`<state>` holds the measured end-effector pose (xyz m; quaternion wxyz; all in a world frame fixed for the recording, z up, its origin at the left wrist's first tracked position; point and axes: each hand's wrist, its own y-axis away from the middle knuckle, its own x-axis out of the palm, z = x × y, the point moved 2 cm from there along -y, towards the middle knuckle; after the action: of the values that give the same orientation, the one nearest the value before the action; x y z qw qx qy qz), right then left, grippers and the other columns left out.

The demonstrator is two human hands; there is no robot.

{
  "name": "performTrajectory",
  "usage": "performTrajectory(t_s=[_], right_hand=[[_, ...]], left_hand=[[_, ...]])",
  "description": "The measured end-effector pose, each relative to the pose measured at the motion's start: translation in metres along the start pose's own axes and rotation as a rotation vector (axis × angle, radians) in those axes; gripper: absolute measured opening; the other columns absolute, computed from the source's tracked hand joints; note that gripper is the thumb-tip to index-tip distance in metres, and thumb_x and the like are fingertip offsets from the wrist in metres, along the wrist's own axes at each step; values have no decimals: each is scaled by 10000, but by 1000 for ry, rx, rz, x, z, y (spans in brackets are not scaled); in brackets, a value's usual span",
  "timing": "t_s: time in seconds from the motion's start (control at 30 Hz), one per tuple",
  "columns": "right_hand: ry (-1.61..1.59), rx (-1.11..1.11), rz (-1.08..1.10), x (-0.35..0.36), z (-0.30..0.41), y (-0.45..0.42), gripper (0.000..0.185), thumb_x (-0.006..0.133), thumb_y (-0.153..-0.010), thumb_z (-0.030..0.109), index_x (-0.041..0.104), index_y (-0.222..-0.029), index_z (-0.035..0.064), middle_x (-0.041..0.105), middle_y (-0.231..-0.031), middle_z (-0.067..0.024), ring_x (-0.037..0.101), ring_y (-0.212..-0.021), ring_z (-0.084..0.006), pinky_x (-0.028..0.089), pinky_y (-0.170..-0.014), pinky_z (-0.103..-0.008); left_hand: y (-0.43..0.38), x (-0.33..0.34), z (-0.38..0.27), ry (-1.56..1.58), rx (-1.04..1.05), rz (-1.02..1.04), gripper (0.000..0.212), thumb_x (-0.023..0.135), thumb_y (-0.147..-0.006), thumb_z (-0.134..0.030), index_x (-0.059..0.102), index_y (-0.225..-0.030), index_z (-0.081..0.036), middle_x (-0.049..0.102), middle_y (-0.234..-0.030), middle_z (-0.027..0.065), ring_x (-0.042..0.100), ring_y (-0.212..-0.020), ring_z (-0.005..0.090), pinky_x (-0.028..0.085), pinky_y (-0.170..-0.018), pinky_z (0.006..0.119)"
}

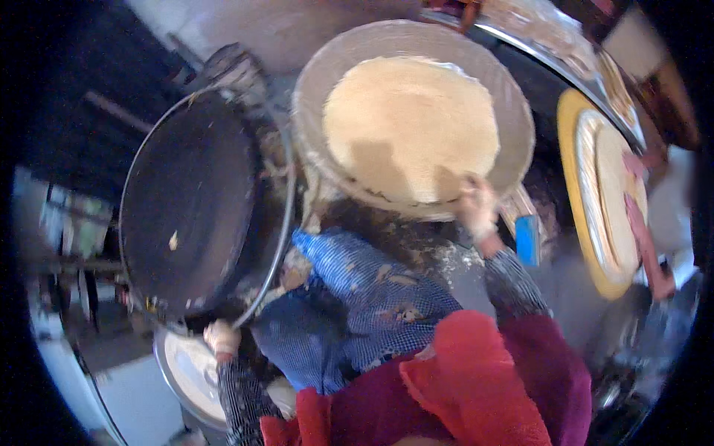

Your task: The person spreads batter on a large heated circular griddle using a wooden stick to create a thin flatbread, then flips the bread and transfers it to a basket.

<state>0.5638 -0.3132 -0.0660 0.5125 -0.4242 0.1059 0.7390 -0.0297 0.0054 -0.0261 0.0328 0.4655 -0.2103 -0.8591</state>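
Observation:
My left hand (222,338) grips the lower edge of a large dark round lid or pan (189,206), tilted on my left with a metal hoop around it. In front of me is a wide round griddle or basin (510,128) with a pale sloping rim. A thin, pale yellow round of batter or flatbread (413,117) covers its middle. My right hand (477,203) is at the near right rim, by the edge of this round. Blur hides its fingers, so I cannot tell whether it pinches anything.
A bowl of pale batter or flour (189,371) stands below the dark lid. To the right, another person's arm (641,240) reaches over stacked flatbreads (611,189) on a yellow round base (574,167). A blue box-like object (526,241) lies nearer. Plastic-covered goods (541,33) occupy the far right.

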Motion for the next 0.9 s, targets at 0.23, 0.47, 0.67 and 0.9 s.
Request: performTrajectory(t_s=[0.23, 0.47, 0.67, 0.9], right_hand=[[297, 376, 116, -101, -194, 86, 654, 669, -865, 322, 390, -1338, -32, 526, -1260, -207, 573, -1044, -292, 478, -890, -439], [969, 274, 32, -67, -178, 134, 1005, 703, -677, 581, 267, -1439, 92, 457, -1255, -229, 512, -1097, -422, 468, -875, -512], [829, 194, 144, -75, -147, 121, 876, 693, -716, 465, 324, -1412, 84, 485, -1226, -228, 520, -1098, -402, 459, -896, -498], [495, -142, 303, -131, -13, 107, 731, 681, -761, 331, 390, -1381, 75, 517, -1192, -227, 530, -1099, -379, 449, -921, -481]], left_hand=[[19, -116, -156, 509, 122, -296, 354, 692, -698, -406, 659, -850, -88, 671, -792, 135, 658, -719, 293, 511, -643, 428], [115, -149, -272, 713, 851, -521, 541, 642, -804, -377, 492, -1210, -52, 524, -1193, 205, 566, -1026, 388, 434, -902, 472], [133, -133, -198, 894, 815, -429, 413, 624, -823, -299, 561, -1105, -4, 578, -1042, 175, 576, -997, 358, 459, -862, 448], [157, -31, -78, 1073, 279, -335, 313, 584, -904, -289, 617, -1071, -26, 626, -1056, 175, 590, -1021, 348, 478, -880, 420]])
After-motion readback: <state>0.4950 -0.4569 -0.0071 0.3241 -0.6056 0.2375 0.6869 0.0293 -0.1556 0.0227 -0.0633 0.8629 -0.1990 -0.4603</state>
